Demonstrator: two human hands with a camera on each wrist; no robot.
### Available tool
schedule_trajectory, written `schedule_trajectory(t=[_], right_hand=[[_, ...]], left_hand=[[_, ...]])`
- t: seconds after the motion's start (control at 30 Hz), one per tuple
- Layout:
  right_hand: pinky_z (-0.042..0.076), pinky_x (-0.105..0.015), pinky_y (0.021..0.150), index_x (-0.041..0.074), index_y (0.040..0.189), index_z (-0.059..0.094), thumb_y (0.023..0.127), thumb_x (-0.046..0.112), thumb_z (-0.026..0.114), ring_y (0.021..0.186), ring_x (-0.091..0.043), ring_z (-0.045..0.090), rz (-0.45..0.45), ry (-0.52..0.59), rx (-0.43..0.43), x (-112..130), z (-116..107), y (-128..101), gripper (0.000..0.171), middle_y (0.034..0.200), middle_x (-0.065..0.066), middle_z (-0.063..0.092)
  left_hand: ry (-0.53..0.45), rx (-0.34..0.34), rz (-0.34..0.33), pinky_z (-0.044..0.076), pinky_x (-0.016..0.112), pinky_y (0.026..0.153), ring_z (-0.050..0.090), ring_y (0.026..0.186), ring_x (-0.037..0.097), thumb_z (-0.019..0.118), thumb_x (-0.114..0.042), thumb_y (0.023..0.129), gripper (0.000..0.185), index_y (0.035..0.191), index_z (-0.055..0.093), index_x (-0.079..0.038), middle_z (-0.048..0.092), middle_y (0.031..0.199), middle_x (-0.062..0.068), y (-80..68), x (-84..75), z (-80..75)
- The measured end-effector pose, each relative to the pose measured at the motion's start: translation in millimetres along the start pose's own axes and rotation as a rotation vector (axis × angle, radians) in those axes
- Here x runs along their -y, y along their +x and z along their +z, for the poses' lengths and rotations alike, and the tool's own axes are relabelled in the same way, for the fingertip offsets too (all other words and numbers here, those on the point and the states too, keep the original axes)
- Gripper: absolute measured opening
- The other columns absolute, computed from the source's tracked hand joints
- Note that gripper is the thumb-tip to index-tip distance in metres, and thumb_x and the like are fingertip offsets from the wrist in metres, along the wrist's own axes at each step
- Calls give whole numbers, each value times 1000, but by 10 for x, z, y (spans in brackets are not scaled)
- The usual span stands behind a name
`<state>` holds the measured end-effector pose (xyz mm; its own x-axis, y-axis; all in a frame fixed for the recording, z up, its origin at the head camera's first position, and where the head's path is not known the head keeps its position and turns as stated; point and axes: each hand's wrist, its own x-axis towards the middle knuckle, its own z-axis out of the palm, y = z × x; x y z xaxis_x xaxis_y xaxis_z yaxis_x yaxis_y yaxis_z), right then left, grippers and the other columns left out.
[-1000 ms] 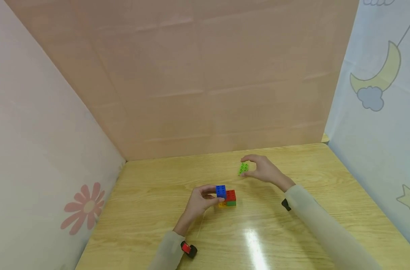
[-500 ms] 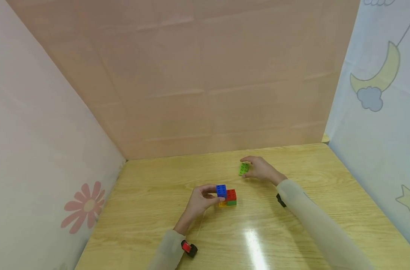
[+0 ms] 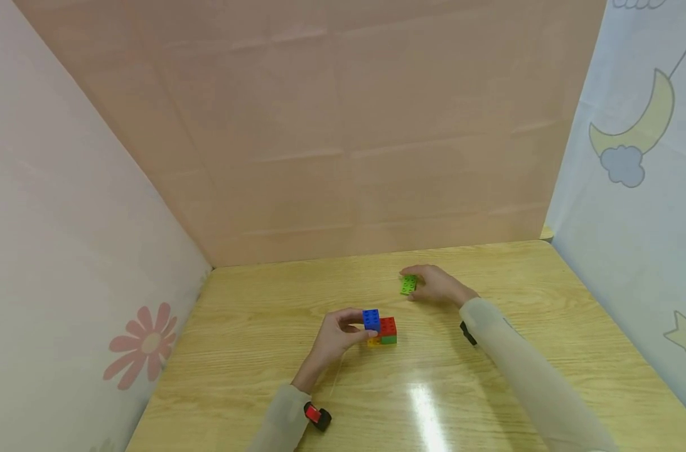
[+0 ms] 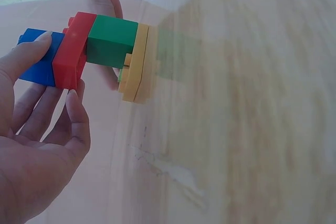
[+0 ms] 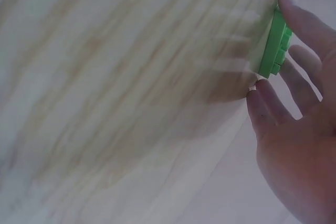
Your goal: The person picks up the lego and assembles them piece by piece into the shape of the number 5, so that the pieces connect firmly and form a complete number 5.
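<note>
The light green plate (image 3: pixel 408 284) was pinched in the right hand (image 3: pixel 437 285), low over the counter (image 3: pixel 252 351), up and right of the brick stack (image 3: pixel 380 331) gripped by the left hand (image 3: pixel 334 339).

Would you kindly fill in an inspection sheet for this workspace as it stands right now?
Surface: wooden table, glare patch near the front edge.
Job's things: brick stack of blue, red, green and yellow bricks standing on the table; green plate low over or on the table, contact unclear.
Clutter: nothing seen.
Hands: left hand grips the brick stack at its blue brick; right hand pinches the green plate.
Cables: nothing seen.
Surroundings: pink panel behind, flower panel on the left, moon panel on the right.
</note>
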<state>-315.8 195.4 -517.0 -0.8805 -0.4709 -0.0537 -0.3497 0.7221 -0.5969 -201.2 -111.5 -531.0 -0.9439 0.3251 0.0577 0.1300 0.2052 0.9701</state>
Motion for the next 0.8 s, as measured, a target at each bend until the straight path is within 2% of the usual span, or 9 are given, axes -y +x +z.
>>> schedule_trajectory(t=[0.23, 0.4, 0.6, 0.8], right_hand=[[46, -61, 116, 8, 148, 59, 92, 24, 83, 141, -44, 53, -12, -10, 3, -16, 2, -21, 62, 155, -19, 55], [54, -53, 105, 7, 142, 65, 89, 28, 87, 127, -35, 61, 7, 3, -17, -42, 5, -38, 61, 150, -19, 60], [58, -46, 93, 6, 129, 73, 91, 20, 84, 106, -26, 67, 24, 7, -58, -71, -9, -16, 42, 131, -15, 71], [60, -47, 95, 4, 131, 72, 96, 11, 77, 109, -28, 69, 34, 12, -51, -38, -51, -34, 36, 131, -17, 71]], left_hand=[[-16, 13, 3, 62, 23, 84, 73, 105, 18, 88, -24, 87, 32, 116, 79, -16, 78, 118, 10, -5, 8, 7], [-16, 12, 1, 62, 22, 84, 73, 104, 17, 88, -24, 87, 31, 116, 79, -16, 77, 118, 10, -8, 2, 11], [-5, 5, 0, 61, 21, 85, 71, 107, 17, 88, -24, 87, 32, 116, 79, -17, 78, 118, 9, -13, -8, 11], [-5, -1, 3, 60, 21, 86, 71, 109, 19, 88, -25, 87, 32, 117, 79, -17, 78, 118, 8, -7, -10, 6]])
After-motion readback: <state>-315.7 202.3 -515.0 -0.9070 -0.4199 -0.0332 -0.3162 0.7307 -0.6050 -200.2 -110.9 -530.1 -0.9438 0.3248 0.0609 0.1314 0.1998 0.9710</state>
